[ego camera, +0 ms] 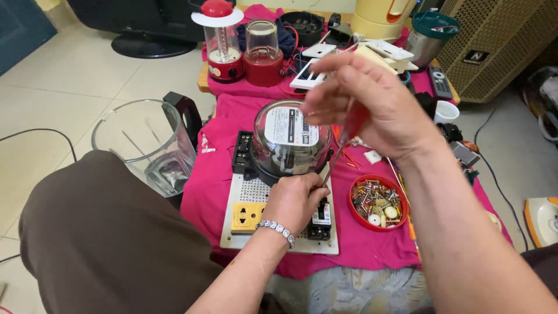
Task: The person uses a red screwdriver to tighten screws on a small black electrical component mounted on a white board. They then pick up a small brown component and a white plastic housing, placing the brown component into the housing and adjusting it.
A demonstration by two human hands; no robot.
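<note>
An electric meter (289, 142) with a clear glass dome sits on a white perforated board (250, 195), beside a yellow socket (246, 216) and a black breaker (321, 221). My left hand (294, 200), a beaded bracelet at its wrist, rests closed on the board just below the meter, pinching something small that I cannot make out. Above the meter my right hand (363, 104) grips a screwdriver (339, 152) by its reddish handle; the shaft slants down to the left hand's fingers.
A red lid (378, 203) full of screws and small parts lies right of the board on the pink cloth (218, 168). A clear blender jug (145, 145) stands at left. Behind are a red lantern (221, 40), a small blender (263, 52), switch plates, a remote and a white cup (446, 111).
</note>
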